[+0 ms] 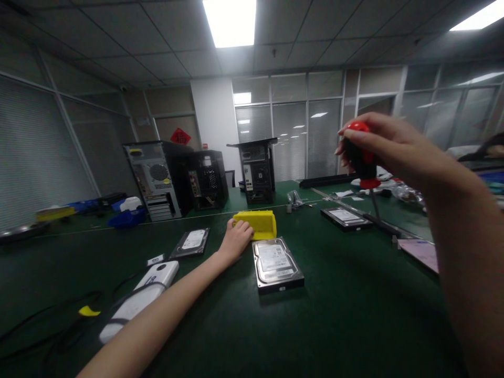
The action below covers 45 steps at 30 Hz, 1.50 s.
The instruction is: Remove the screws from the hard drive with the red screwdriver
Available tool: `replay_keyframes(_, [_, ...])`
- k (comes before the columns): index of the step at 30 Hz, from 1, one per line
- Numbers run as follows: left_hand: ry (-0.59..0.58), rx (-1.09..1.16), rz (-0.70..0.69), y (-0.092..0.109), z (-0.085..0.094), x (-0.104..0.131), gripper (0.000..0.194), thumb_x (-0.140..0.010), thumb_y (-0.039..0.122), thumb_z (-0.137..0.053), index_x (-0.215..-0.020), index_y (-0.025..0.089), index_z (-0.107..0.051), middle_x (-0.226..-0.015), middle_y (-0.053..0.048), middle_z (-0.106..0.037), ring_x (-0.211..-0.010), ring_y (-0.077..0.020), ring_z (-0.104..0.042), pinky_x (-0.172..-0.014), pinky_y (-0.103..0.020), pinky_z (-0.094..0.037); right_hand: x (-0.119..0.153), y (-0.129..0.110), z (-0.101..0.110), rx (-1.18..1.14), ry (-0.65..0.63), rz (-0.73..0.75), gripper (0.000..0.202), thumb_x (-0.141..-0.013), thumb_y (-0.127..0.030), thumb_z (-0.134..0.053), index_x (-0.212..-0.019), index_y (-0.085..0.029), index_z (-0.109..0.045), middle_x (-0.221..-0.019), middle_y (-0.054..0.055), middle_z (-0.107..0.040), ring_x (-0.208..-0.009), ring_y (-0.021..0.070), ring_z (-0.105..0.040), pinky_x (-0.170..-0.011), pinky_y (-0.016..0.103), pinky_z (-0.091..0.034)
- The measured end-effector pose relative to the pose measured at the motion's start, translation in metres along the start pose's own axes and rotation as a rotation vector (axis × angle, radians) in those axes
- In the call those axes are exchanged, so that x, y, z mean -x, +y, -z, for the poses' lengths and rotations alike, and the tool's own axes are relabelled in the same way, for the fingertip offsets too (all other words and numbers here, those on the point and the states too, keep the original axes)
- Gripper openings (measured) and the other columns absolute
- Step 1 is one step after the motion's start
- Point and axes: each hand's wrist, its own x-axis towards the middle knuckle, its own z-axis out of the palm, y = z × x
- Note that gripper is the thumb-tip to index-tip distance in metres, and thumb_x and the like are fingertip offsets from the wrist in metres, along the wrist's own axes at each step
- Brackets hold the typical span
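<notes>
My left hand (237,237) reaches across the table, its fingers curled over the near left edge of a yellow plastic bin (263,224). Raised at the right, my right hand (374,139) is closed around the handle of a red and black screwdriver (368,170), whose shaft points down. Just in front of the bin lies a hard drive (277,262), label side up, with neither hand on it. A second hard drive (191,243) rests left of my left hand. Beyond the screwdriver tip is a third hard drive (346,217). The inside of the bin is mostly hidden.
A white power strip (142,299) with dark cables lies at the left front. Black computer cases (157,181) stand along the back, one more (258,176) near the middle. A pink card (421,253), a clear plastic bag (294,198) and blue bins (126,218) lie around.
</notes>
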Motion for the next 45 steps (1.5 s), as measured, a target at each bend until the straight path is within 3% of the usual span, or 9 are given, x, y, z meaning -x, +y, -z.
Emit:
replay_keyframes(5, [-0.004, 0.055, -0.082, 0.014, 0.062, -0.001, 0.013, -0.09, 0.02, -0.047, -0.087, 0.02, -0.06, -0.09, -0.003, -0.061, -0.087, -0.0195, -0.053, -0.086, -0.039, -0.025, 0.002, -0.004, -0.001, -0.004, 0.004, 0.018, 0.024, -0.082, -0.04, -0.056, -0.095, -0.02, -0.055, -0.084, 0.003, -0.06, -0.063, 0.0124, -0.058, -0.052, 0.024, -0.05])
replay_keyframes(8, [-0.067, 0.203, -0.132, 0.03, 0.096, 0.024, 0.011, -0.089, 0.019, -0.049, -0.093, 0.022, -0.059, -0.092, -0.001, -0.061, -0.086, -0.0183, -0.053, -0.086, -0.039, -0.024, 0.001, -0.004, -0.003, -0.013, -0.023, 0.037, 0.026, -0.082, -0.042, -0.055, -0.096, -0.021, -0.055, -0.084, 0.003, -0.06, -0.065, 0.013, -0.059, -0.054, 0.024, -0.051])
replay_keyframes(10, [-0.09, 0.276, -0.143, 0.04, 0.107, 0.045, 0.013, -0.089, 0.018, -0.048, -0.094, 0.023, -0.059, -0.09, 0.0, -0.061, -0.085, -0.0177, -0.053, -0.087, -0.039, -0.022, 0.0, -0.005, -0.006, -0.015, -0.037, 0.054, 0.027, -0.081, -0.044, -0.055, -0.097, -0.021, -0.055, -0.084, 0.003, -0.06, -0.067, 0.0132, -0.059, -0.055, 0.024, -0.051])
replay_keyframes(14, [-0.062, 0.422, -0.042, 0.049, 0.103, 0.07, 0.016, -0.089, 0.018, -0.049, -0.098, 0.024, -0.06, -0.091, -0.001, -0.06, -0.086, -0.0175, -0.052, -0.088, -0.039, -0.021, 0.0, -0.007, -0.013, 0.039, -0.061, 0.062, 0.026, -0.081, -0.043, -0.056, -0.095, -0.021, -0.056, -0.083, 0.002, -0.06, -0.066, 0.0124, -0.06, -0.054, 0.022, -0.051])
replay_keyframes(19, [-0.032, 0.525, -0.015, 0.044, 0.088, 0.078, 0.017, -0.09, 0.02, -0.048, -0.098, 0.024, -0.063, -0.085, -0.001, -0.059, -0.081, -0.0162, -0.052, -0.086, -0.037, -0.022, 0.001, -0.01, -0.017, 0.038, -0.121, 0.04, 0.024, -0.081, -0.041, -0.055, -0.096, -0.022, -0.055, -0.081, 0.001, -0.061, -0.064, 0.0132, -0.06, -0.054, 0.024, -0.052])
replay_keyframes(23, [-0.043, 0.59, -0.011, 0.043, 0.087, 0.082, 0.019, -0.091, 0.021, -0.048, -0.099, 0.026, -0.064, -0.085, -0.001, -0.058, -0.082, -0.0157, -0.051, -0.086, -0.037, -0.023, -0.001, -0.006, -0.016, 0.067, -0.11, 0.027, 0.025, -0.081, -0.04, -0.056, -0.097, -0.022, -0.056, -0.082, 0.002, -0.061, -0.064, 0.0133, -0.06, -0.055, 0.025, -0.051])
replay_keyframes(36, [0.073, 0.514, -0.088, 0.044, 0.078, 0.085, 0.022, -0.092, 0.028, -0.046, -0.099, 0.028, -0.067, -0.08, -0.001, -0.058, -0.077, -0.0145, -0.051, -0.082, -0.035, -0.024, 0.005, -0.016, -0.02, 0.109, -0.065, 0.016, 0.02, -0.081, -0.039, -0.055, -0.09, -0.022, -0.057, -0.077, 0.002, -0.061, -0.061, 0.0121, -0.059, -0.05, 0.026, -0.049])
replay_keyframes(45, [0.127, 0.493, -0.135, 0.044, 0.079, 0.086, 0.021, -0.092, 0.024, -0.047, -0.098, 0.026, -0.067, -0.079, -0.001, -0.058, -0.074, -0.0136, -0.051, -0.081, -0.035, -0.025, 0.0, -0.008, -0.02, 0.134, -0.137, 0.019, 0.028, -0.079, -0.045, -0.057, -0.096, -0.023, -0.058, -0.082, 0.003, -0.062, -0.067, 0.0152, -0.061, -0.052, 0.026, -0.052])
